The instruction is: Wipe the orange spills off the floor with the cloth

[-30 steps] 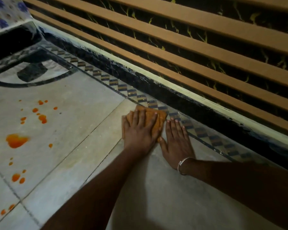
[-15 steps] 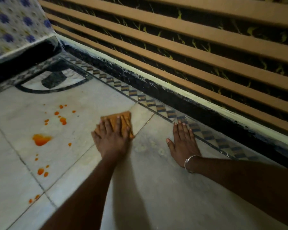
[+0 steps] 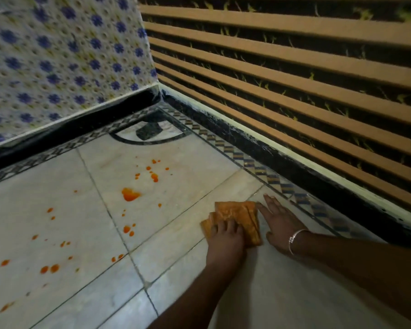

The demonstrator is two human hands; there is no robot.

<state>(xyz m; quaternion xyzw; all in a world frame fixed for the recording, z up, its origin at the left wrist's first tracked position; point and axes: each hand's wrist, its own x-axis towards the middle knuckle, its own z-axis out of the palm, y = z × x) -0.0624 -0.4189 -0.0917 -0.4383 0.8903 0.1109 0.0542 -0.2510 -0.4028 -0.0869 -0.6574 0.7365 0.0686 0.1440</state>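
A folded orange cloth point(image 3: 237, 216) lies flat on the pale marble floor point(image 3: 188, 181). My left hand point(image 3: 224, 243) presses down on its near edge, fingers curled over it. My right hand point(image 3: 279, 222) rests flat on the floor just right of the cloth, fingers spread, a silver bangle at the wrist. Orange spills dot the floor to the left: a large blot point(image 3: 129, 194), a cluster of drops point(image 3: 152, 174) beyond it, small drops point(image 3: 128, 229) nearer, and scattered drops point(image 3: 49, 269) at far left. The cloth touches none of them.
A wall with horizontal wooden slats point(image 3: 294, 74) runs along the right above a black skirting point(image 3: 259, 148). A blue-flowered patterned wall point(image 3: 57, 55) closes the far left corner. A checkered tile border point(image 3: 254, 162) edges the floor.
My left hand has dragged the cloth back to the right, next to my right hand. The view has swung left, so more spills and the corner show.
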